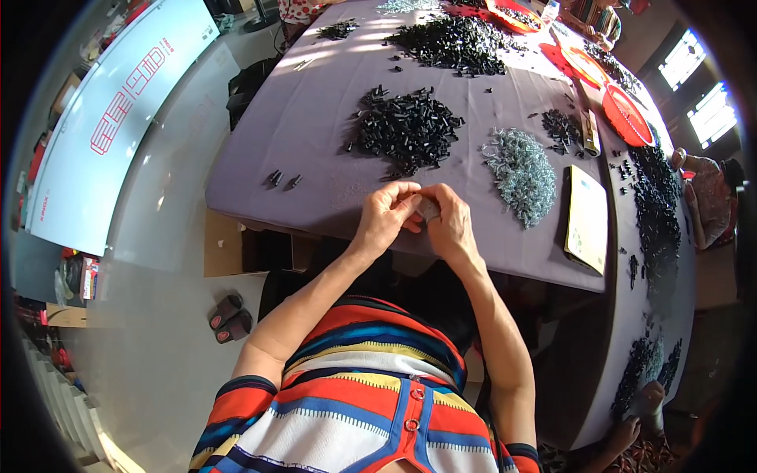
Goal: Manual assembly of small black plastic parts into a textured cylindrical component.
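Pinch from both sides now: left hand (383,216) and right hand (452,224) drawn close together, fingers curled well in, thumbs nearly meeting, and caught between them, a small greyish piece (426,209). Mostly covered, that piece; exact shape impossible to tell. Right at the near edge of the table (276,142), all this fingerwork.

Straight ahead of the hands, a black heap (410,130), little tubes jumbled on tubes. Off to their right, a clear heap (522,180), glinting, and past it, farther right, a yellowish booklet (587,225) near the table's edge. Left of the hands, a few loose bits (275,177), apart from any heap. Way out ahead, a wider heap (453,46), black again; ahead and far right, red baskets (627,114). Down low to the left, a cardboard box (223,244) beneath the table, and slippers (231,318) on the floor (158,292).
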`<act>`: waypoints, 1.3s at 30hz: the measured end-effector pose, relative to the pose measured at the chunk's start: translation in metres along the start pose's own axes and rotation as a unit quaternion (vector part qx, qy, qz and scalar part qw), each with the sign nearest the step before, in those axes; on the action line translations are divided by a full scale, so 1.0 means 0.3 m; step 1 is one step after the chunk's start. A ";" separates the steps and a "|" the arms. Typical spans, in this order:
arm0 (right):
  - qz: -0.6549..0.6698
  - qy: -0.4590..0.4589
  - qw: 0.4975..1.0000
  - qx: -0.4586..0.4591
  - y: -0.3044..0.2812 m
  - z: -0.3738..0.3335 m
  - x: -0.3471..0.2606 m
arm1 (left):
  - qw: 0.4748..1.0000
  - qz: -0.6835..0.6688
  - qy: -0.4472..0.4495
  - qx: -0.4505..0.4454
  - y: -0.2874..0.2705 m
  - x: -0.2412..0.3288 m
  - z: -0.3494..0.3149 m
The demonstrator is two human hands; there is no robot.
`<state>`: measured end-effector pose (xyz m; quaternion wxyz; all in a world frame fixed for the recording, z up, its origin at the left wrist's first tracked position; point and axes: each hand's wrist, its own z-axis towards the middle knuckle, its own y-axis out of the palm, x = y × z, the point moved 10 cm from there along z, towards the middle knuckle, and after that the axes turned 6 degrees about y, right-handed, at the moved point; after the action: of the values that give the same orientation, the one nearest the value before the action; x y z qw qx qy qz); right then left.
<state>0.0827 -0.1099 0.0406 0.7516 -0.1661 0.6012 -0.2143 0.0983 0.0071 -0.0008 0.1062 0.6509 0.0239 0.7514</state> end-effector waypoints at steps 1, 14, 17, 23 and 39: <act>0.000 0.001 1.000 0.002 0.004 -0.010 -0.002 | 0.999 -0.031 -0.012 -0.005 0.012 -0.012 -0.003; -0.206 0.020 0.967 0.149 -0.303 -0.058 0.083 | 0.999 -0.020 -0.028 -0.010 -0.015 -0.038 -0.030; -0.302 0.047 0.935 0.181 -0.406 -0.078 0.142 | 0.998 -0.065 -0.019 -0.017 -0.001 -0.019 -0.032; -0.363 0.047 0.912 0.187 -0.391 -0.064 0.206 | 0.996 -0.073 -0.026 -0.046 0.007 -0.028 -0.033; -0.341 0.088 0.926 0.140 -0.385 -0.057 0.187 | 0.995 -0.086 -0.026 -0.032 -0.006 -0.040 -0.035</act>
<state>0.0623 -0.2375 0.0488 0.5933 -0.2346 0.5357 -0.5531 0.0898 0.0076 -0.0144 0.1919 0.6620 0.0531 0.7226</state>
